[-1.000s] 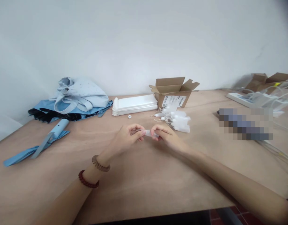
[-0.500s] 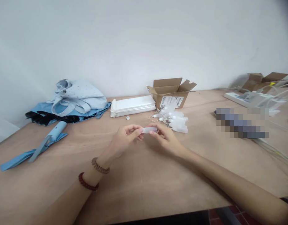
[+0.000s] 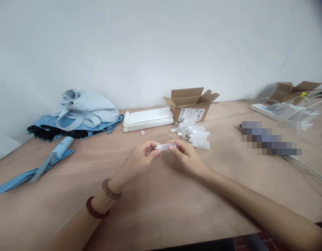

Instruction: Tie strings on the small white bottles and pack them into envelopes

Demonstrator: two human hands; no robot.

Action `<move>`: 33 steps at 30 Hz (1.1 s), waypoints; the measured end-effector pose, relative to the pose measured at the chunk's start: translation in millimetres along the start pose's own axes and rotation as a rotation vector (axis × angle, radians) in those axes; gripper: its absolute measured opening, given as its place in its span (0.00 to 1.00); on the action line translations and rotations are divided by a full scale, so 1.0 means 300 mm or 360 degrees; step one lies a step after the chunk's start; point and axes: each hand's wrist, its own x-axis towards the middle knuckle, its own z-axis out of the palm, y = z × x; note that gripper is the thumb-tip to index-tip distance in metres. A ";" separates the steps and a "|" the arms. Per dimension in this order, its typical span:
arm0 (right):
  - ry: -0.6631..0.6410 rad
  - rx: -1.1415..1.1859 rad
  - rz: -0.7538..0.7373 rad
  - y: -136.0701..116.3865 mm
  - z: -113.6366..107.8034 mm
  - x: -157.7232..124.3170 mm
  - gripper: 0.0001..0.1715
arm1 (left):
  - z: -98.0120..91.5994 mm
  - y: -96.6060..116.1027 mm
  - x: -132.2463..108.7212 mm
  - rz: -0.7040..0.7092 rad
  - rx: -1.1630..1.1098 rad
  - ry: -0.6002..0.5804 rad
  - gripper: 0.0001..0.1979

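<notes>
A small translucent white plastic bottle (image 3: 166, 146) lies sideways between my hands, above the table. My right hand (image 3: 185, 155) pinches its right end between thumb and fingers. At the left end, my left hand (image 3: 145, 155) has its fingers closed around the white cap (image 3: 158, 147), with a thin string showing near the fingertips. Just beyond my right hand is a pile of similar bottles (image 3: 199, 134) with white caps and strings. A small round white piece (image 3: 142, 132) rests on the table beyond my left hand.
A stack of white flat boxes (image 3: 150, 118) and an open cardboard box (image 3: 193, 111) stand near the wall. To the left lie a light blue bag (image 3: 95, 108) and a blue umbrella (image 3: 64, 146). A blurred dark object (image 3: 270, 139) and a power strip (image 3: 268, 111) are at right.
My left thumb has shifted off the bottle's left end, so the white cap and string now show. My right hand keeps its grip. The view has shifted very slightly.
</notes>
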 end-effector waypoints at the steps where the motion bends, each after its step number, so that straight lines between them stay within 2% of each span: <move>1: -0.0001 0.0017 0.0022 0.001 0.001 0.001 0.19 | 0.000 -0.001 0.003 -0.0010 -0.0022 -0.0013 0.13; 6: -0.0042 -0.0005 -0.0029 0.003 0.002 -0.001 0.17 | 0.003 -0.010 0.015 -0.0280 -0.0195 -0.0105 0.21; 9: -0.0038 -0.0058 -0.0059 -0.004 0.001 -0.003 0.17 | 0.006 -0.006 0.013 -0.0357 -0.0277 -0.0087 0.22; 13: -0.0063 0.0058 0.0036 -0.011 0.001 -0.003 0.19 | 0.005 0.018 0.004 -0.0285 -0.0248 -0.0010 0.19; 17: -0.0092 0.0211 0.0090 -0.016 -0.001 -0.003 0.20 | -0.009 0.036 -0.003 -0.0192 -0.0006 0.0007 0.17; 24: -0.0091 0.0318 0.0186 -0.023 0.008 -0.005 0.21 | -0.034 0.015 -0.010 -0.0177 0.0178 -0.0025 0.16; 28: -0.0013 0.0299 0.0196 -0.013 0.008 0.002 0.25 | -0.021 0.009 0.003 -0.0263 -0.0081 -0.0052 0.18; 31: 0.0025 0.0138 0.0110 -0.014 0.001 0.003 0.24 | -0.006 0.003 0.012 -0.0387 -0.0352 -0.0053 0.20; 33: 0.0006 0.0056 0.0066 -0.018 -0.002 0.000 0.23 | 0.003 0.001 0.013 -0.0426 -0.0400 -0.0051 0.21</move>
